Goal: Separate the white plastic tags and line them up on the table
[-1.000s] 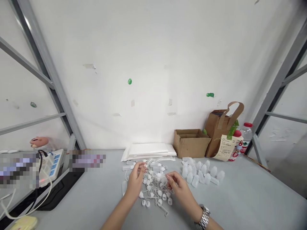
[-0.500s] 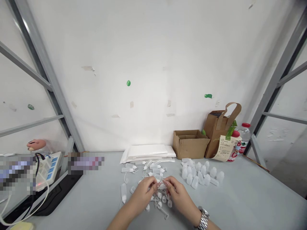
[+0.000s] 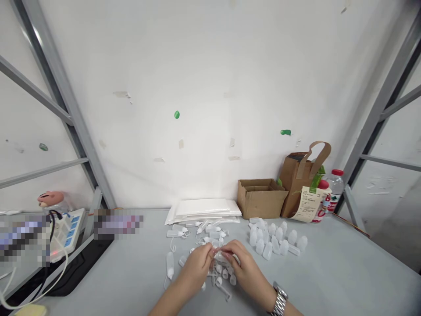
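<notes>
My left hand (image 3: 198, 264) and my right hand (image 3: 244, 266) meet at the fingertips over a pile of small white caps (image 3: 219, 281) with thin tails. Both hands are closed in a pinch. A small translucent plastic bottle (image 3: 222, 259) shows under the fingers of my right hand, partly hidden. What the left fingertips pinch is covered. Several capped bottles with cords lie behind and left of the hands, one of them an upright-pointing bottle (image 3: 169, 264) beside my left arm. A cluster of uncapped translucent bottles (image 3: 276, 239) lies to the right.
White flat packets (image 3: 204, 208) are stacked against the wall. An open cardboard box (image 3: 262, 202), a brown paper bag (image 3: 294, 186) and a red-capped bottle (image 3: 335, 188) stand at the back right. At left are a power strip (image 3: 67, 235) with cables and a black mat (image 3: 79, 267).
My fingertips have drawn closer together, the right fingers now reaching over toward the left ones. The left hand has shifted slightly right. The surrounding bottles and caps look unchanged.
</notes>
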Tool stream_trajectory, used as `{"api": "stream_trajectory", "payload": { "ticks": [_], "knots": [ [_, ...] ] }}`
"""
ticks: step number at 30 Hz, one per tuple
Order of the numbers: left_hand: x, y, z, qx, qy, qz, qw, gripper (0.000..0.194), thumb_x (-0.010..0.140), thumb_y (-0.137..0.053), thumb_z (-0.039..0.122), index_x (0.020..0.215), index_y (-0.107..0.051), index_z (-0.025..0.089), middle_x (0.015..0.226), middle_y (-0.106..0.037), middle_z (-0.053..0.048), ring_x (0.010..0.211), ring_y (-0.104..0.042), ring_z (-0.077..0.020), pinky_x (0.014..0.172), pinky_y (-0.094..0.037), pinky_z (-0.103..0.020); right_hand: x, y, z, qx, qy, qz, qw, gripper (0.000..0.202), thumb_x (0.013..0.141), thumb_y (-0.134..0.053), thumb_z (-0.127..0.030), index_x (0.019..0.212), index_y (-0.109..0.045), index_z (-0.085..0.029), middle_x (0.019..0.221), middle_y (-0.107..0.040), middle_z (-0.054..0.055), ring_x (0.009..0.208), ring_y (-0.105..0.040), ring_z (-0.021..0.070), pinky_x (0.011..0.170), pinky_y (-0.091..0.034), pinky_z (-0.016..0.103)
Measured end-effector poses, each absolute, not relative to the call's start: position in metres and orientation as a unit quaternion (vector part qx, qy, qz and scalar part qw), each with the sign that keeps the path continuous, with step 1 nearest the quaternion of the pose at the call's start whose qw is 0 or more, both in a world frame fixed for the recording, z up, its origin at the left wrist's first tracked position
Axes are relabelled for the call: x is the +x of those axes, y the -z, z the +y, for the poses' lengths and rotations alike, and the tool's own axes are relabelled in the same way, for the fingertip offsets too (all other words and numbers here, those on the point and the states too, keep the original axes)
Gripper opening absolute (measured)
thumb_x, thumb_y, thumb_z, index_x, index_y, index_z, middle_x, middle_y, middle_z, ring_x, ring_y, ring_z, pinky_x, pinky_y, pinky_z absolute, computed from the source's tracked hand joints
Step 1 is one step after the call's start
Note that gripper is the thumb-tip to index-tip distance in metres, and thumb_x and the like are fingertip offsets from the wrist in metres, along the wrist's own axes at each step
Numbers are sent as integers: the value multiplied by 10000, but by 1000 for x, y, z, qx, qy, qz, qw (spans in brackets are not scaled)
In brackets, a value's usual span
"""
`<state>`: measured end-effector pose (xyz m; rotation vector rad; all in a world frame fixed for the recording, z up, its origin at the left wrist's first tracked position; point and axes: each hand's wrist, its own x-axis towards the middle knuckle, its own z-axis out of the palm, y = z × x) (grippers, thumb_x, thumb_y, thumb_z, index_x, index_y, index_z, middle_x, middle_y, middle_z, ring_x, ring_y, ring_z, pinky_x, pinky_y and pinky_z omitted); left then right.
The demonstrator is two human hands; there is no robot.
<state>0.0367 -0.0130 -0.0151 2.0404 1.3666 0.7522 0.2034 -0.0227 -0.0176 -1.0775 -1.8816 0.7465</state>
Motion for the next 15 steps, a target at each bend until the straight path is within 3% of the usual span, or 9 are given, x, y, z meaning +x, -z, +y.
{"api": "stream_trajectory", "payload": {
  "ticks": [8, 11, 15],
  "knots": [
    [37, 15, -14, 762, -293, 512, 266, 346, 880, -247, 419, 630, -385, 225, 611, -519, 11, 617, -498, -157, 597, -347, -242, 203, 20, -24, -459, -313, -745, 368, 306, 906, -347, -329, 923, -624, -200, 831, -631, 48, 808, -565, 185, 772, -439, 319],
    [38, 17, -15, 745, -293, 514, 307, 335, 874, -258, 428, 634, -379, 229, 573, -505, 26, 576, -495, -151, 571, -340, -241, 205, 19, -26, -435, -262, -765, 397, 216, 881, -409, -245, 999, -588, -215, 913, -603, 57, 891, -544, 195, 808, -440, 334],
    [40, 20, -13, 716, -312, 502, 371, 359, 867, -247, 453, 613, -370, 231, 526, -480, 32, 540, -504, -152, 561, -362, -244, 207, 17, -27, -399, -203, -793, 414, 248, 870, -391, -157, 1022, -569, -237, 908, -569, 59, 893, -527, 194, 790, -458, 339]
  ]
}}
